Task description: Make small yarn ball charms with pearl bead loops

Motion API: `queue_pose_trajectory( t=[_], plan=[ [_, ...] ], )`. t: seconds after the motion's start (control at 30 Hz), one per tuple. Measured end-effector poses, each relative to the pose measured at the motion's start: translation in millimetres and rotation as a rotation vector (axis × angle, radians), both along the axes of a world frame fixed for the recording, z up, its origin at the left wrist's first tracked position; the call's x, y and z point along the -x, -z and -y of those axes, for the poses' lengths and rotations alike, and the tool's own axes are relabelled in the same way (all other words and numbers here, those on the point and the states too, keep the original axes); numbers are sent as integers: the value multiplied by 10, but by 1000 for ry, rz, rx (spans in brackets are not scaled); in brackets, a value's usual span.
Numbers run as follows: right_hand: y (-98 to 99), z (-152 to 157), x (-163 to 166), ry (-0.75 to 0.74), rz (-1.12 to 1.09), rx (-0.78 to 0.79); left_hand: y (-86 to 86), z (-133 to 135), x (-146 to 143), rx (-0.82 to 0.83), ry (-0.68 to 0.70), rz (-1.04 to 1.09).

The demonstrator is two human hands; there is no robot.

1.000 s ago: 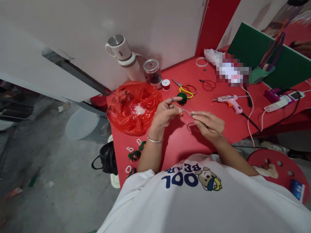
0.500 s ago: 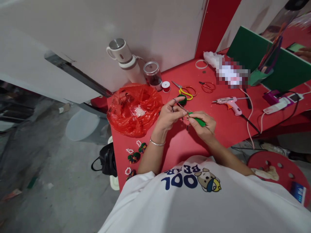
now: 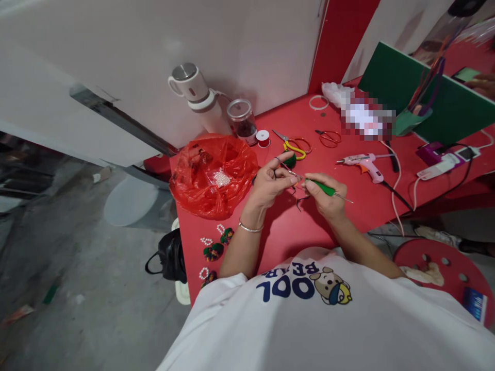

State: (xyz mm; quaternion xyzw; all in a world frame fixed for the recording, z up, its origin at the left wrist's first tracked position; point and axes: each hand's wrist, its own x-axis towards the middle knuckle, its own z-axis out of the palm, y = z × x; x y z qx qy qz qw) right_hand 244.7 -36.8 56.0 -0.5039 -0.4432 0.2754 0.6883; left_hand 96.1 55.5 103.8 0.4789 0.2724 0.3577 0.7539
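My right hand grips a crochet hook by its green handle, with a thin metal shaft sticking out behind toward the right. Facing it, my left hand pinches a small piece of yarn work between thumb and fingers, and dark yarn runs over the raised index finger. The piece is mostly hidden by the fingertips. Loose dark yarn ends dangle below it. Just beyond the left fingertips lies a green yarn ball, beside scissors with yellow and red handles.
A red plastic bag holding white beads lies left. Several pearl-looped pompom charms sit by the left edge. Behind stand a white flask, a jar and a spool. Rightward are red snips and a corded pink glue gun.
My right hand has drawn slightly right with the hook, whose handle has come away from the left fingertips. Dark yarn ends now show more clearly below. My left hand stays nearly in place.
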Motion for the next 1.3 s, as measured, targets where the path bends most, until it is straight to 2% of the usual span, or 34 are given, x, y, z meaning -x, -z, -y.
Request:
queue_pose_trajectory(
  t=[0.13, 0.3, 0.43, 0.53, 0.67, 0.8, 0.93, 1.1, 1.3],
  plan=[
    [12, 22, 6, -24, -56, 30, 27, 2, -13, -118, -48, -65],
    [-52, 8, 66, 47, -57, 39, 61, 57, -100, -220, -181, -125],
    [-95, -9, 200, 123, -158, 43, 44, 156, -214, -189, -321, -71],
    [-56, -15, 299, 166, -204, 19, 4, 214, -261, -77, -358, 2],
    [55, -15, 338, 147, -192, -20, -63, 216, -220, 125, -283, 96],
    [122, 6, 219, 101, -116, -44, -140, 176, -126, 214, -190, 127],
    [79, 62, 9, 95, 139, -77, -188, 143, -71, 209, -134, 61],
    [-50, 137, -172, 108, 535, -210, -200, 112, -29, 175, -75, -11],
    [-143, 195, -296, -43, 646, -297, -159, 58, 45, 158, -19, -43]
  ],
)
